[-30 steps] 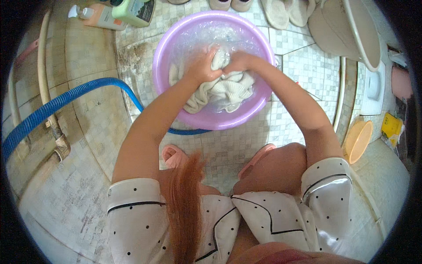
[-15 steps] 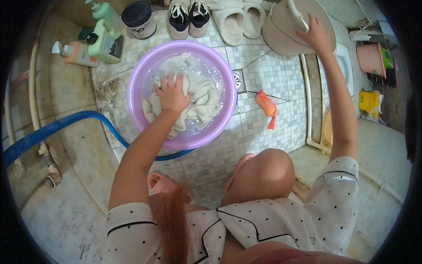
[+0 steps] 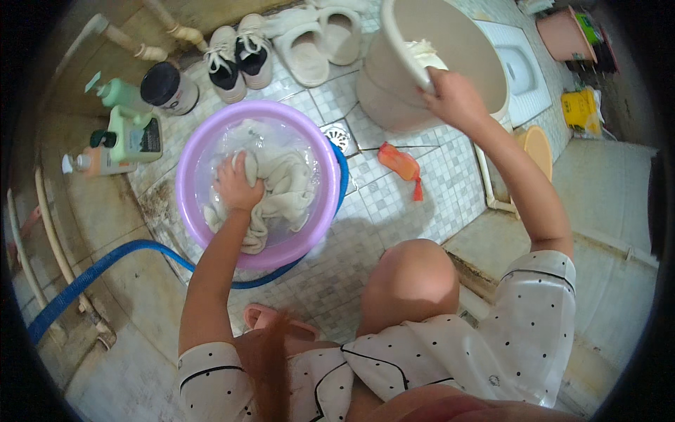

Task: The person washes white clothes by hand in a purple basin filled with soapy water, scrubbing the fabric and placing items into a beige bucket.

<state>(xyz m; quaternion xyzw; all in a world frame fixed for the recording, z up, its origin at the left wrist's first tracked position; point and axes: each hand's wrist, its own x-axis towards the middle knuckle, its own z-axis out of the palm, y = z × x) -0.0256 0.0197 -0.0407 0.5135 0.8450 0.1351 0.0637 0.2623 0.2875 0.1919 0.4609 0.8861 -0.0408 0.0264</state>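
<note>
A purple basin (image 3: 188, 183) of water stands on the tiled floor in front of me, with a soaked white knit cloth (image 3: 285, 176) bunched inside. My left hand (image 3: 238, 184) is down in the basin, closed on the cloth; a fold of it pokes up between thumb and fingers. At the far right is a big beige bucket (image 3: 394, 105), tipped a little toward me. My right hand (image 3: 453, 98) has its fingers wrapped round the bucket's rim. Some whitish material (image 3: 424, 53) shows inside the bucket.
A blue hose (image 3: 105, 264) curves in from the left and round the basin. Pump bottles (image 3: 133, 133), a dark-lidded tub (image 3: 169, 88), sneakers (image 3: 239, 60) and white slippers (image 3: 306, 53) line the back. An orange-red pouch (image 3: 399, 163) lies by the floor drain (image 3: 337, 138). Behind the bucket is a squat toilet (image 3: 520, 67).
My right hand has closed on the bucket's rim, and the bucket has tilted so that its inside shows. The left hand stays on the cloth in the basin. My view has shifted.
</note>
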